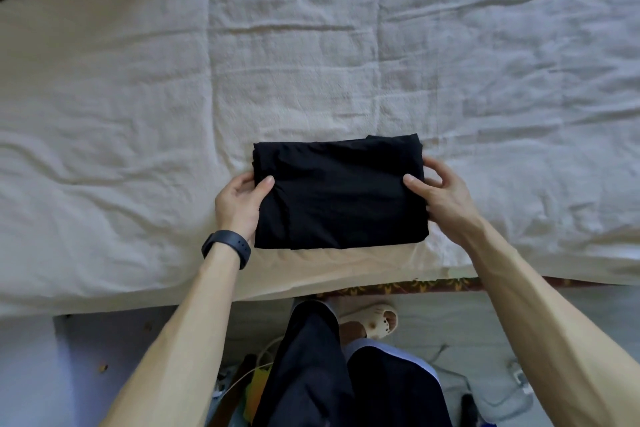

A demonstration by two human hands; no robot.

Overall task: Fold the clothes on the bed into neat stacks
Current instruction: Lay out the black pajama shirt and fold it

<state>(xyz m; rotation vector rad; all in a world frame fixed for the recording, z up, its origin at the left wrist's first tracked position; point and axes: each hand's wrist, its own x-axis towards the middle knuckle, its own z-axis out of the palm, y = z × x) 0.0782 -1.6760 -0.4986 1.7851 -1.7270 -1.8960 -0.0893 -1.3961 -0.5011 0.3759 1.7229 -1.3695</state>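
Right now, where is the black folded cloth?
In the head view, the black folded cloth lies on the bed near its front edge, held between the left hand on its left side and the right hand on its right.

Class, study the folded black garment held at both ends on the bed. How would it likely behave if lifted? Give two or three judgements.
Probably floppy: the folded black garment shows soft creases and uneven edges, so its middle may sag. Likely light: thin cloth. The left hand and right hand pinch both ends, likely keeping folds together.
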